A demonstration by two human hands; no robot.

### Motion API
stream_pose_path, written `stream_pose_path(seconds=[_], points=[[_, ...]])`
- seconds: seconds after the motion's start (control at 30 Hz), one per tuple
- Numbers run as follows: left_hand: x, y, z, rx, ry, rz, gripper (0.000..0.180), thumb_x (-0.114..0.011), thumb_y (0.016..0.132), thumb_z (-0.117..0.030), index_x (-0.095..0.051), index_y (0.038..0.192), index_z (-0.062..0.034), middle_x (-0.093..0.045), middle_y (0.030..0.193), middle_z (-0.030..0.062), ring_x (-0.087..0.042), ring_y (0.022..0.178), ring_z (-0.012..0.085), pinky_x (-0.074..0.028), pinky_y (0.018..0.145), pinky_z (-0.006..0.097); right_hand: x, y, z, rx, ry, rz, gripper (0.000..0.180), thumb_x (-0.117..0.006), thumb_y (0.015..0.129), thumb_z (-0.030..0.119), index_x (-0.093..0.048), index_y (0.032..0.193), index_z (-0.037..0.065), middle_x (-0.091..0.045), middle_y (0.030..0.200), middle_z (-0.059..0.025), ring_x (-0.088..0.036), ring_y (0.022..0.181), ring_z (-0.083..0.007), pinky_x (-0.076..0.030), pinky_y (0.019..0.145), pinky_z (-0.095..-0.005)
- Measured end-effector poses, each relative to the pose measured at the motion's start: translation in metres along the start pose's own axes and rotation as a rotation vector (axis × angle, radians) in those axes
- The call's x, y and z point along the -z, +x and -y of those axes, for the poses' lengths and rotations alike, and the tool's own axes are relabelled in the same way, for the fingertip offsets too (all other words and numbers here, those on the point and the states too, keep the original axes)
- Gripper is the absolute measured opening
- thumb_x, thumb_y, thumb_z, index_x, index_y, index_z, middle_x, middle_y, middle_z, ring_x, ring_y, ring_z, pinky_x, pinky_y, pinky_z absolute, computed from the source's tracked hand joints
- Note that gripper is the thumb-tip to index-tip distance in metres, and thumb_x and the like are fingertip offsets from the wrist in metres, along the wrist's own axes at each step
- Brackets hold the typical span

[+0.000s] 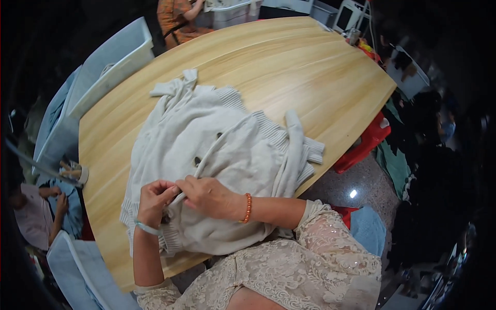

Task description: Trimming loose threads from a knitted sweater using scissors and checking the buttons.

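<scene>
A cream knit cardigan (237, 155) lies spread over the near part of the wooden table (289, 62), its sleeves folded toward the far side and the right. Dark buttons (197, 160) show along its front band (217, 143), which runs slantwise up from my hands. My left hand (155, 199), with a pale bangle at the wrist, pinches the band near its lower end. Close against it, my right hand (212, 197), wearing an orange bead bracelet, has its fingers closed on the same band. What lies between the fingertips is too small to make out.
White plastic bins (111, 70) stand along the table's left side, with another bin (85, 268) at the lower left. A person (39, 206) sits at the left, another (178, 20) beyond the far edge. A red stool (364, 144) and blue knitwear (368, 230) are at the right.
</scene>
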State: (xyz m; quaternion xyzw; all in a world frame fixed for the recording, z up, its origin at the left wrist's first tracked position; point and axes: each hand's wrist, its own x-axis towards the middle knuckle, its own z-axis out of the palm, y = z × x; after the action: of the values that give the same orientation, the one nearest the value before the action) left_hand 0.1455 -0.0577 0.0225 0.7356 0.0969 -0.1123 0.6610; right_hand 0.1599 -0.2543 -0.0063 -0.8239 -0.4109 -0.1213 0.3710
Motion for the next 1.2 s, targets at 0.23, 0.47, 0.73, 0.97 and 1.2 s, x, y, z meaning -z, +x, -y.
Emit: stream_pose_path(seconds=[0.23, 0.47, 0.73, 0.97, 1.2], points=[[0.009, -0.009, 0.000, -0.004, -0.167, 0.076, 0.015, -0.073, 0.085, -0.006, -0.070, 0.097, 0.0032, -0.066, 0.076, 0.0013, -0.057, 0.066, 0.0065, -0.045, 0.063, 0.021, -0.005, 0.003, -0.006, 0.080, -0.033, 0.026, 0.039, -0.072, 0.075, 0.013, -0.053, 0.106, 0.001, -0.056, 0.089, -0.0149, -0.064, 0.074, -0.0303, -0.053, 0.065, -0.0373], [-0.008, -0.027, 0.005, -0.410, 0.393, -0.014, 0.022, -0.061, 0.084, 0.005, -0.066, 0.106, 0.0034, -0.067, 0.095, 0.0068, -0.062, 0.087, 0.0098, -0.049, 0.078, 0.023, 0.012, 0.006, -0.022, 0.039, 0.185, 0.155, 0.023, -0.063, 0.085, 0.013, -0.056, 0.104, 0.002, -0.056, 0.095, -0.0184, -0.063, 0.081, -0.0358, -0.052, 0.072, -0.0425], [-0.010, -0.023, 0.021, -0.477, 0.401, -0.105, 0.017, -0.059, 0.086, 0.003, -0.068, 0.101, 0.0003, -0.062, 0.083, 0.0049, -0.054, 0.068, 0.0086, -0.044, 0.062, 0.023, 0.012, 0.006, -0.023, 0.011, 0.222, 0.214, 0.031, -0.056, 0.082, -0.005, -0.057, 0.112, -0.001, -0.057, 0.093, -0.0177, -0.060, 0.084, -0.0383, -0.049, 0.070, -0.0431], [-0.007, -0.020, 0.025, -0.509, 0.349, -0.057, 0.016, -0.059, 0.087, 0.003, -0.067, 0.100, -0.0006, -0.061, 0.085, 0.0030, -0.052, 0.070, 0.0070, -0.044, 0.063, 0.022, 0.018, 0.008, -0.026, 0.059, 0.265, 0.155, 0.031, -0.057, 0.077, -0.011, -0.061, 0.106, -0.002, -0.059, 0.087, -0.0154, -0.061, 0.078, -0.0350, -0.048, 0.065, -0.0402], [-0.003, -0.020, 0.019, -0.407, 0.319, -0.039, 0.011, -0.064, 0.087, -0.001, -0.066, 0.098, -0.0005, -0.062, 0.083, 0.0023, -0.054, 0.072, 0.0057, -0.044, 0.065, 0.021, 0.027, 0.016, -0.025, 0.116, 0.312, 0.186, 0.018, -0.066, 0.079, -0.001, -0.064, 0.097, 0.001, -0.059, 0.082, -0.0130, -0.062, 0.071, -0.0310, -0.048, 0.061, -0.0373]])
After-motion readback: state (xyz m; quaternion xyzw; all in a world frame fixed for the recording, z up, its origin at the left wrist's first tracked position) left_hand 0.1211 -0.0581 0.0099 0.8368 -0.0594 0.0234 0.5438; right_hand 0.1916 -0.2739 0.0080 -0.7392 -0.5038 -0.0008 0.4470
